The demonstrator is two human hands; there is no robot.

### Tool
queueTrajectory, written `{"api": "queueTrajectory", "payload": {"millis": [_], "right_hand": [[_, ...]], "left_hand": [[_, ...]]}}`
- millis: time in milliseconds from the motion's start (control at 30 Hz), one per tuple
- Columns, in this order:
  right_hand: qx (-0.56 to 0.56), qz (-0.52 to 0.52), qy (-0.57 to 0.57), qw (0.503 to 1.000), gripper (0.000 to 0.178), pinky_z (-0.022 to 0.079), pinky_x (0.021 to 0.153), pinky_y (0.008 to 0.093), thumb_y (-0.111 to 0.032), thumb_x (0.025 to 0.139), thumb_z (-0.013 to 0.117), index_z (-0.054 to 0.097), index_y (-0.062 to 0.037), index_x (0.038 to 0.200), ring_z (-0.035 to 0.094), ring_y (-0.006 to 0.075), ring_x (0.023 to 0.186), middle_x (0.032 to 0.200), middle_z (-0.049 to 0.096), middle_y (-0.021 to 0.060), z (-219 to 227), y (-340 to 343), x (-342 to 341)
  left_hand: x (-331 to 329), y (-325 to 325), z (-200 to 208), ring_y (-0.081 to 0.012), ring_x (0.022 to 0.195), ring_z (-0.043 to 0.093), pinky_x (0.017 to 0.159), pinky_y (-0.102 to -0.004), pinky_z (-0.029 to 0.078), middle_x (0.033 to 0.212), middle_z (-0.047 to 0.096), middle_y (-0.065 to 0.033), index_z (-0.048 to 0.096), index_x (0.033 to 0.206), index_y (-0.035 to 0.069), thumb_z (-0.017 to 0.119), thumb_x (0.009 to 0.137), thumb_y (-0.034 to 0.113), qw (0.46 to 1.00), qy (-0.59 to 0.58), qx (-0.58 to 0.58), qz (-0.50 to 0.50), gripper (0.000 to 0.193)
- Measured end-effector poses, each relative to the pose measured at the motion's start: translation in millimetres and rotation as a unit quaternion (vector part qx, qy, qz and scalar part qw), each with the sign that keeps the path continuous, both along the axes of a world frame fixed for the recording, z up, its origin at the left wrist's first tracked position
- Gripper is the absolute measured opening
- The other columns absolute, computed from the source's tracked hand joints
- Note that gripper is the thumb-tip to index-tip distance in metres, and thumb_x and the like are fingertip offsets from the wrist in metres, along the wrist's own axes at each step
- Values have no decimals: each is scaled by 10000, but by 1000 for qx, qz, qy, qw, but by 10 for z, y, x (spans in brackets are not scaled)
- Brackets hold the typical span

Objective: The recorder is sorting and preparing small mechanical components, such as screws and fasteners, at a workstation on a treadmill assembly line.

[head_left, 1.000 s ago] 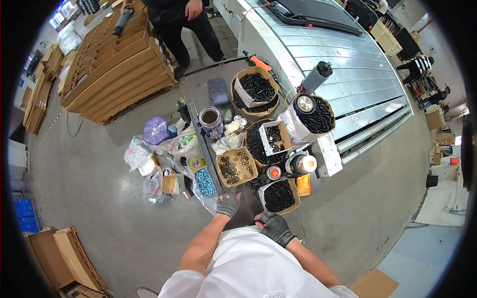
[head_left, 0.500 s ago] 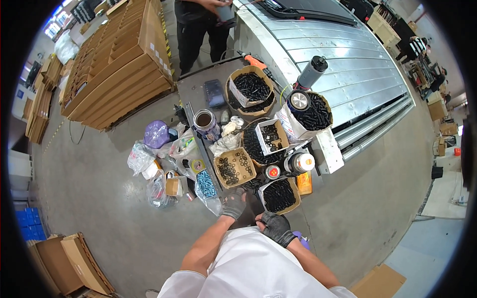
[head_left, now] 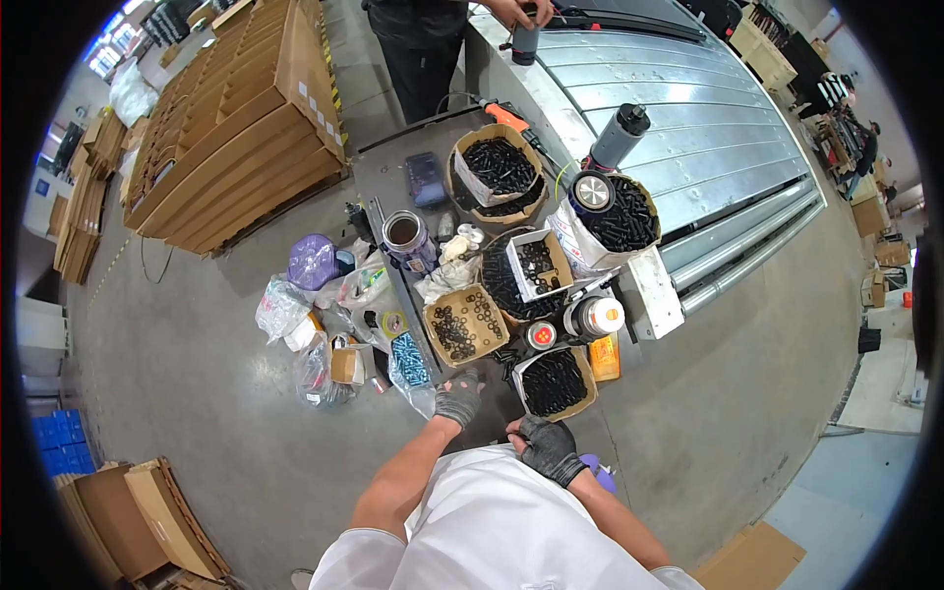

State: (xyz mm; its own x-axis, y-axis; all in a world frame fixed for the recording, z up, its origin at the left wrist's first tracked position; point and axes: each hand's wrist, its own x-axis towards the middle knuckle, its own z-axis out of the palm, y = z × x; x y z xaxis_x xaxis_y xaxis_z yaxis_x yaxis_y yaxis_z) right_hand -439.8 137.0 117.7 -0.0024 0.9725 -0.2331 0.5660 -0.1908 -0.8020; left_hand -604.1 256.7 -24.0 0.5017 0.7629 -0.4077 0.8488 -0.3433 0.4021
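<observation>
My left hand [head_left: 459, 398], in a grey fingerless glove, is at the table's near edge, just below a cardboard box of small black rings [head_left: 464, 326]. Its fingers are bent together, and anything in them is hidden. My right hand [head_left: 549, 450], gloved the same way, is closed in front of my white apron [head_left: 492, 521]; its thumb and fingers are pressed together on something too small to make out. Just beyond it stands an open box of black screw-like pieces [head_left: 553, 384]. Several loose black pieces [head_left: 504, 362] lie between the two boxes.
A white box of small black parts [head_left: 539, 265], a red-topped can [head_left: 541, 335] and a white-capped bottle [head_left: 596, 318] crowd the table. Bags [head_left: 324, 369] hang at its left. Beyond, a person [head_left: 423, 49] holds a dark cylinder [head_left: 525, 44] by a metal-slatted surface [head_left: 678, 108].
My left hand has turned slightly, its thumb less spread, and stays near the ring box. My right hand hardly moves. The other person has shifted right, carrying the dark cylinder over the slatted surface's edge.
</observation>
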Motion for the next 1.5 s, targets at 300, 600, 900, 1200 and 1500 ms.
{"api": "queueTrajectory", "payload": {"millis": [300, 600, 900, 1200, 1500], "right_hand": [[-5, 41, 10, 999, 176, 514, 776, 375, -161, 863, 650, 650, -64, 1009, 649, 311, 881, 935, 657, 136, -229, 188, -178], [-58, -58, 107, 991, 206, 519, 742, 330, -210, 874, 660, 658, -39, 989, 665, 236, 796, 872, 686, 117, -587, 599, -317], [-29, 5, 109, 994, 166, 505, 757, 347, -180, 861, 662, 663, -30, 931, 650, 272, 817, 841, 660, 115, -428, 1118, -508], [78, 88, -162, 980, 303, 503, 811, 443, -74, 758, 590, 618, -54, 1059, 604, 383, 964, 1095, 591, 200, -1285, 2228, -254], [43, 165, -196, 966, 219, 490, 786, 455, -37, 762, 562, 639, -80, 962, 601, 377, 946, 1014, 588, 174, -1715, 2360, -281]], "left_hand": [[-237, -190, -76, -376, 884, 659, 765, -489, 514, 949, 664, -205, 578, 1111, 80, 583, 905, 351, 998, -36, -37, 23, 341], [-407, -311, 680, -196, 785, 646, 711, -337, 517, 867, 670, -91, 673, 1042, 13, 676, 887, 218, 896, -341, -221, 180, 256], [-683, -215, 921, -104, 783, 617, 722, -261, 506, 900, 687, -34, 677, 1069, 8, 666, 912, 193, 729, -450, -299, 421, 243], [-1057, -537, 372, -131, 792, 633, 749, -279, 522, 906, 686, -63, 658, 1064, -7, 638, 919, 143, 657, -445, -299, 530, 210], [-1010, -562, 623, -133, 729, 637, 688, -278, 530, 863, 674, -67, 638, 1084, -14, 631, 924, 123, 655, -441, -308, 531, 211]]}}
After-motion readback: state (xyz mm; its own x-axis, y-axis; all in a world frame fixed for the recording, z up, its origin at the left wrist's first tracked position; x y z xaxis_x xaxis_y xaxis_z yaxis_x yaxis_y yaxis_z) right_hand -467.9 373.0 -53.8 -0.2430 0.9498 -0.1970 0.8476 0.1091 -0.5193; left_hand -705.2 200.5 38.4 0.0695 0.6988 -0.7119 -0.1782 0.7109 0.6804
